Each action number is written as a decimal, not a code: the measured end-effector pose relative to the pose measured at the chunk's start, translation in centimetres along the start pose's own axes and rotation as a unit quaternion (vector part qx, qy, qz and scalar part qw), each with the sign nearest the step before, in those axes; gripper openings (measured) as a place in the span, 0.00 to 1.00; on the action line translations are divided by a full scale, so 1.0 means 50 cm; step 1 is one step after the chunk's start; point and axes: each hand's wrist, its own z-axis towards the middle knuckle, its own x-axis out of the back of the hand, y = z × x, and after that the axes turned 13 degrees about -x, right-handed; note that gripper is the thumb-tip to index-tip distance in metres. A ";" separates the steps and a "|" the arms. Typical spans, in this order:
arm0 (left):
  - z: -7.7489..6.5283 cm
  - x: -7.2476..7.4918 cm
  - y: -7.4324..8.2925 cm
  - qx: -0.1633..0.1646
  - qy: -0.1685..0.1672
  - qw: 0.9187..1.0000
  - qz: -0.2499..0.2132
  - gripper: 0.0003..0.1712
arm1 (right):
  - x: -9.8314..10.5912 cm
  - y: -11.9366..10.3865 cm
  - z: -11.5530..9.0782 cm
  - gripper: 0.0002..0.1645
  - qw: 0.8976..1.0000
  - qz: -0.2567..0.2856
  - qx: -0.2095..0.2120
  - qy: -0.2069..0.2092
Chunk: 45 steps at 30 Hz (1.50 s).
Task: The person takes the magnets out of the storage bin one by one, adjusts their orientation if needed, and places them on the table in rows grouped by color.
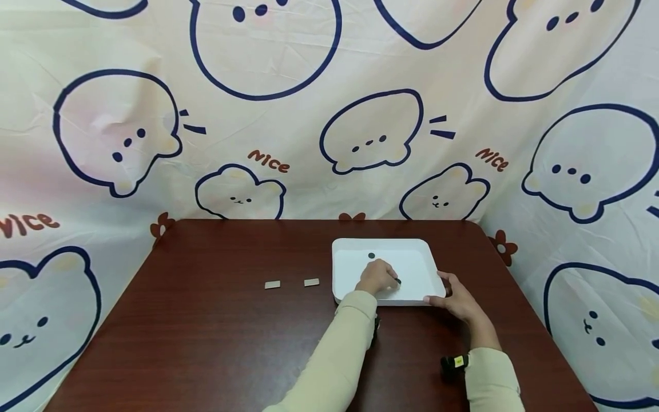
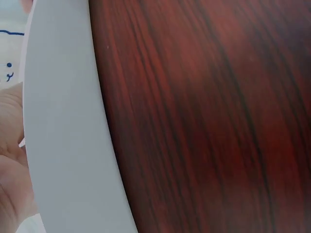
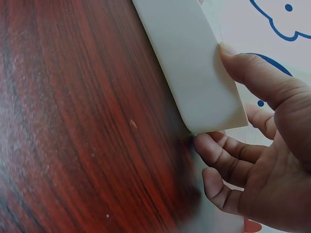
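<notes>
A shallow white rectangular tray (image 1: 422, 269) rests on the brown table. Inside it, my left hand (image 1: 378, 277) is lowered with curled fingers, and a small dark piece (image 1: 397, 281) shows at the fingertips; its kind cannot be told. Another small dark round piece (image 1: 372, 256) lies in the tray beyond that hand. In the left wrist view the tray's wall (image 2: 73, 121) hides most of the hand. My right hand (image 1: 460, 300) grips the tray's near right corner. As the right wrist view shows, its thumb presses near the rim while its fingers (image 3: 228, 160) curl by the corner.
Two small pale flat rectangles (image 1: 272, 284) lie apart on the dark wood table (image 1: 216, 343), left of the tray. A cloth printed with cartoon bears (image 1: 370, 131) hangs behind and beside the table. Black straps with devices sit on both wrists.
</notes>
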 end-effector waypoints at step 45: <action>-0.117 0.124 0.000 -0.143 0.070 0.979 -0.127 0.07 | -0.005 -0.003 -0.004 0.60 1.000 0.019 -0.006 -0.005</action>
